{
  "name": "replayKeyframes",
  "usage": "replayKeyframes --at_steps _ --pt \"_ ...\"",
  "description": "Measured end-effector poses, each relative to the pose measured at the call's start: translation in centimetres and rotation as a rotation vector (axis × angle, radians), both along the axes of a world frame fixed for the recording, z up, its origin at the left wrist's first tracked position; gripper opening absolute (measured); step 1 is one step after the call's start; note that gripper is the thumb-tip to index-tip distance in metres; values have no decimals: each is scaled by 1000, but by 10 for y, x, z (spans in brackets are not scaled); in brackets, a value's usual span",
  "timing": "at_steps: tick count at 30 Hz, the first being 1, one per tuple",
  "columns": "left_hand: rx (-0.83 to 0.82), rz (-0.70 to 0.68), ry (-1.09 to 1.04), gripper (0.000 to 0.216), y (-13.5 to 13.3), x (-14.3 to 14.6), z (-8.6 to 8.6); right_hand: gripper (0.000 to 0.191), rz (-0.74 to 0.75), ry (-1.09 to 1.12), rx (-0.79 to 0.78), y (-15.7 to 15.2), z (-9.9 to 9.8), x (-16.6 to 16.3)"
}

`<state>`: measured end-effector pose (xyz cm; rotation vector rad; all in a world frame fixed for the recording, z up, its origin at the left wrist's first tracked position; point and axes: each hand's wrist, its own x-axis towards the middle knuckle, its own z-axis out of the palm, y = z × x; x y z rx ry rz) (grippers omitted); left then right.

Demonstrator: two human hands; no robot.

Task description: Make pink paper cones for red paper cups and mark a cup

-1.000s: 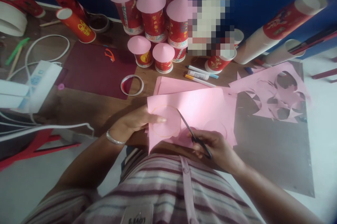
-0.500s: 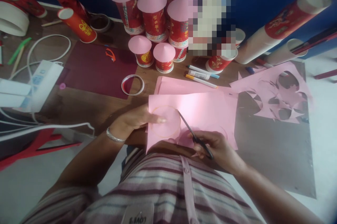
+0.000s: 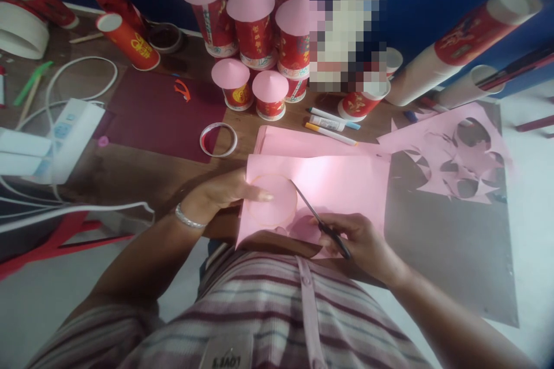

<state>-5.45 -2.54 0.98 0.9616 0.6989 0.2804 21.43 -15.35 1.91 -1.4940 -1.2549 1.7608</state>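
Observation:
A sheet of pink paper (image 3: 341, 184) hangs over the near edge of the table, with a circle drawn on it in an orange line. My left hand (image 3: 234, 190) pinches the sheet at its left side, thumb on top inside the circle and fingers hidden underneath. In my right hand (image 3: 346, 233) is a pair of scissors (image 3: 309, 207), fingers wrapped round the dark handles. The blades look closed or nearly so, and their tip lies at the circle's upper right edge. Below the blades the paper's lower edge is cut and curved.
Behind the sheet lie more pink paper (image 3: 285, 141) and several markers (image 3: 331, 133). Red cups with pink cone tops (image 3: 250, 22) stand at the back. A tape roll (image 3: 219, 140) is left of the paper, cut pink scraps (image 3: 463, 152) right, a power strip (image 3: 67, 141) far left.
The sheet's left part has shifted slightly, its lower left corner moving up and left. The scissors and both hands stay almost in place.

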Motion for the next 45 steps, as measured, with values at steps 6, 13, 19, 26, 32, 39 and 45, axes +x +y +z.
replayKeyframes --at_steps 6,13,19,26,32,39,45 --pt "46 98 69 34 1 1 2 32 -1 0 22 1 0 2" --pt "179 134 179 29 -1 5 7 35 3 2 48 2 1 1" --pt "159 80 145 27 2 8 9 39 23 -21 39 1 -2 4" --pt "266 6 170 27 6 6 13 41 26 -13 39 0 -3 5" --pt "237 -5 209 35 7 5 10 37 34 -14 41 -2 -3 7" --pt "224 -25 198 25 8 8 16 37 29 -28 13 0 -1 5" --pt "175 -28 217 27 9 10 17 41 43 -15 27 0 -1 5"
